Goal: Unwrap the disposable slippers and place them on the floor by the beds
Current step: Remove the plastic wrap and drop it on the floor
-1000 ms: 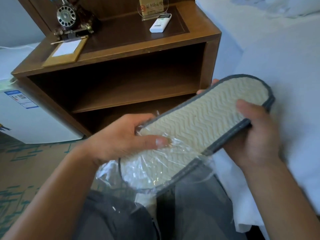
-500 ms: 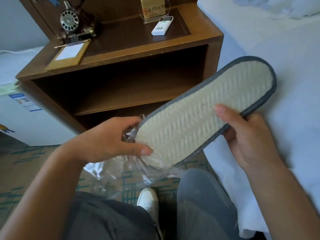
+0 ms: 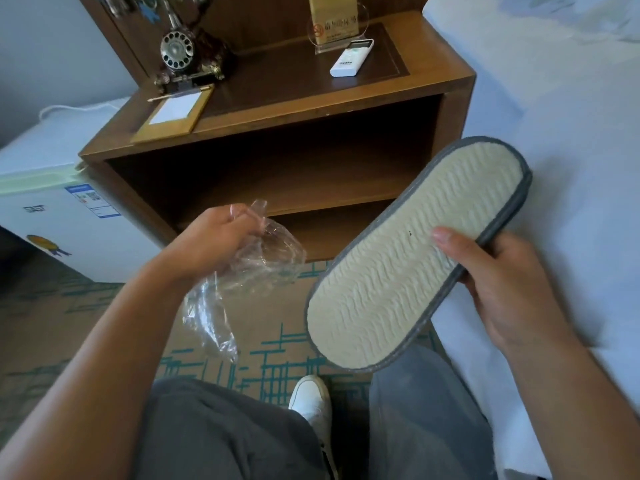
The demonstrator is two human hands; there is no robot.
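The disposable slippers (image 3: 408, 265) show a cream ribbed sole with a grey rim, held sole-up above my lap. My right hand (image 3: 502, 282) grips their right edge, thumb on the sole. Only the sole is visible, so I cannot tell how the pair is stacked. My left hand (image 3: 211, 244) holds the crumpled clear plastic wrapper (image 3: 249, 271), which hangs free to the left of the slippers. The wrapper is fully off the slippers. Below lies the patterned carpet floor (image 3: 270, 358) beside the white bed (image 3: 571, 150).
A wooden nightstand (image 3: 311, 109) with open shelves stands ahead, carrying an antique telephone (image 3: 187, 53), a notepad (image 3: 173, 109), a sign and a white remote (image 3: 351, 58). A small white fridge (image 3: 62, 216) sits at the left. My grey-trousered legs and a white shoe (image 3: 310, 400) are below.
The wrapper has slid off the heel end of the slippers. My left hand has pulled it away to the left, and my right hand holds the slippers bare.
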